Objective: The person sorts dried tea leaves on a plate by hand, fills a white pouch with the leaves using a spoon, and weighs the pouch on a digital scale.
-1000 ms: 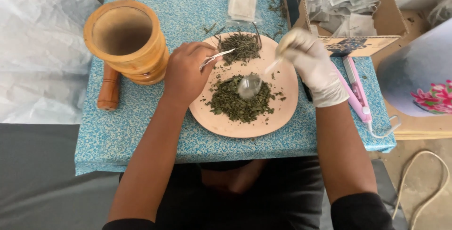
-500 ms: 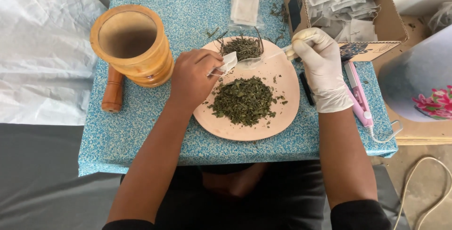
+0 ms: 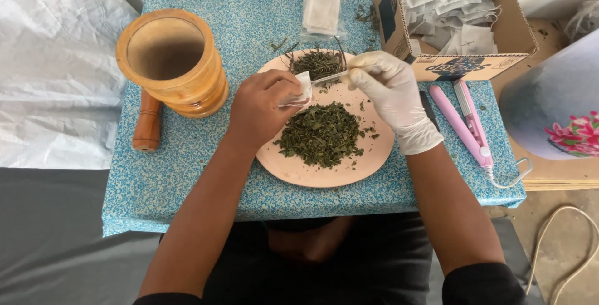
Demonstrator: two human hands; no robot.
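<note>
Above a pink plate [image 3: 293, 171] of dried herbs [image 3: 321, 133], the bare left hand [image 3: 262, 108] pinches a small paper sachet [image 3: 301, 89], raised since a moment ago, as the gloved right hand [image 3: 390, 96], fingers closed around a spoon [image 3: 331, 78], now brings herbs to its mouth.

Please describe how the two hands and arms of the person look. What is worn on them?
The left hand is bare, with no glove, ring or watch visible. The right hand wears a thin white disposable glove that ends just past the wrist in a loose cuff. Both forearms are bare. Dark, black-looking sleeves are pushed up and show only near the bottom edge of the picture.
</note>
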